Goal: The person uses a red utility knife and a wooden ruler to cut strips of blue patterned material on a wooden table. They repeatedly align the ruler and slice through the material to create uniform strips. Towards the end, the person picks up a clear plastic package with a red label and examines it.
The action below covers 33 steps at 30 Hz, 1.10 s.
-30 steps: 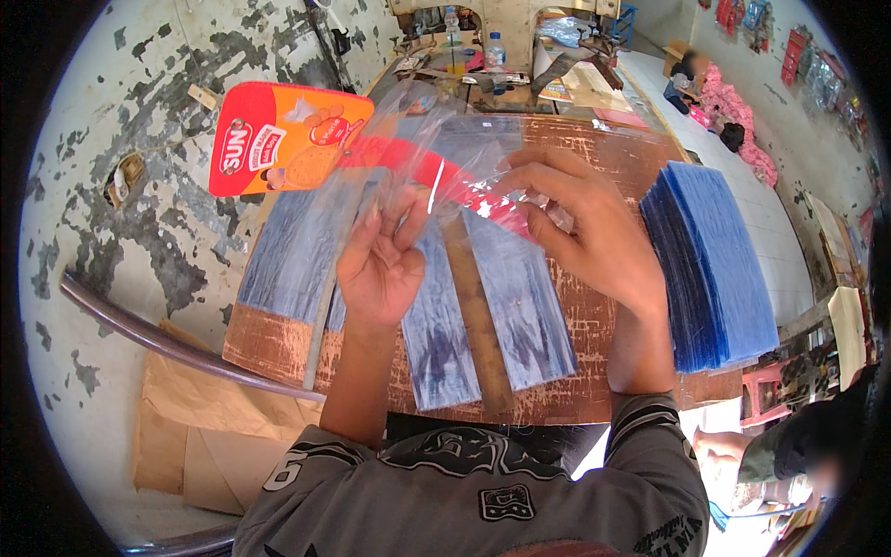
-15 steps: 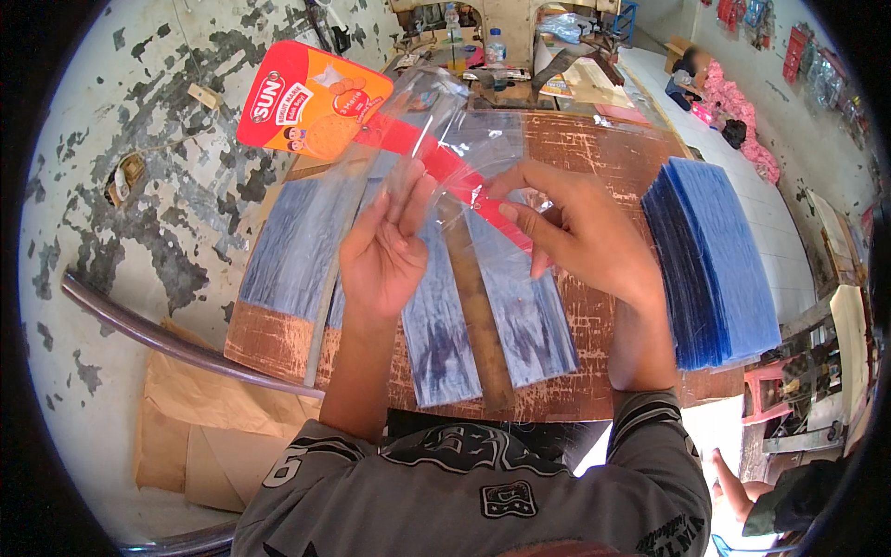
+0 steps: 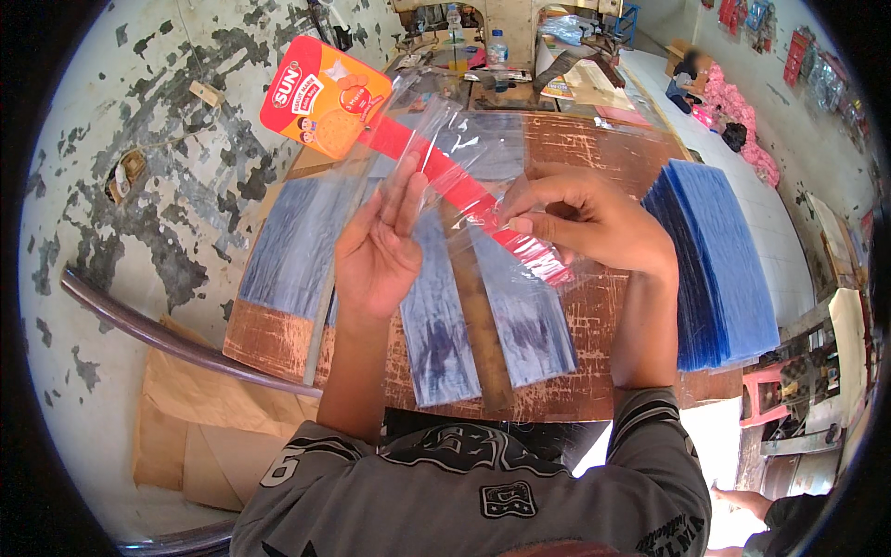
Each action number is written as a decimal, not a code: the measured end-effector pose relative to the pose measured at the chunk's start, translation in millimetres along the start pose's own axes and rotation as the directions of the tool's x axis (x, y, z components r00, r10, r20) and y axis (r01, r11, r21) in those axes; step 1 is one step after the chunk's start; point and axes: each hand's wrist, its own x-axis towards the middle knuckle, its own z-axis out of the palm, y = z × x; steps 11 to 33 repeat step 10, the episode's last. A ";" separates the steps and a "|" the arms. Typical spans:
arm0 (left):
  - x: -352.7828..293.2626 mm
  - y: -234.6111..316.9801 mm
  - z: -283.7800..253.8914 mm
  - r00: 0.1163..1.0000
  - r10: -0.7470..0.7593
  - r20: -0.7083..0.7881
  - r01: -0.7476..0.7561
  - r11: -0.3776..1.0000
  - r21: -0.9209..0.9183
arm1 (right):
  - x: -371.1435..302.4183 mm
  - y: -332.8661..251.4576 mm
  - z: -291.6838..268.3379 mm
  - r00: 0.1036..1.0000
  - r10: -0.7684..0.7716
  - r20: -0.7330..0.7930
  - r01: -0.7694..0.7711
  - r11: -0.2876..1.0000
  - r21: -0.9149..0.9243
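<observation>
A long red strip (image 3: 445, 181), topped by a red and orange printed card (image 3: 325, 97), slants over the table in loose clear plastic film (image 3: 483, 135). My left hand (image 3: 382, 246) is palm up with its fingers bent onto the film beside the strip, below the card. Thumb and forefinger of my right hand (image 3: 594, 218) pinch the film near the strip's lower part; its other fingers curl under. Beneath both hands lie bluish translucent plastic sheets (image 3: 436, 343) with a brown flat bar (image 3: 478, 325) across them.
A tall stack of blue plastic sheets (image 3: 719, 260) stands at the table's right. A thin straight rod (image 3: 322, 325) lies at left. Behind are a sewing machine (image 3: 510, 32) and a bottle (image 3: 497, 48). A curved metal tube (image 3: 167, 339) runs along the left; a pink stool (image 3: 763, 395) stands right.
The card has shifted slightly right and turned more upright. My right hand has moved right and a little down along the strip, and more of the strip's lower end shows.
</observation>
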 end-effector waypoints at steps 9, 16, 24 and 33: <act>-4.7 -3.6 11.8 0.994 -0.040 -0.097 0.047 0.996 0.070 | -5.1 -1.3 -4.3 0.985 0.171 0.002 -0.169 0.972 0.165; -4.3 -3.9 11.8 0.994 -0.042 -0.097 0.049 0.996 0.070 | -5.6 -1.1 -4.4 0.985 0.171 0.000 -0.168 0.972 0.166; -4.3 -3.9 11.8 0.994 -0.042 -0.097 0.049 0.996 0.070 | -5.6 -1.1 -4.4 0.985 0.171 0.000 -0.168 0.972 0.166; -4.3 -3.9 11.8 0.994 -0.042 -0.097 0.049 0.996 0.070 | -5.6 -1.1 -4.4 0.985 0.171 0.000 -0.168 0.972 0.166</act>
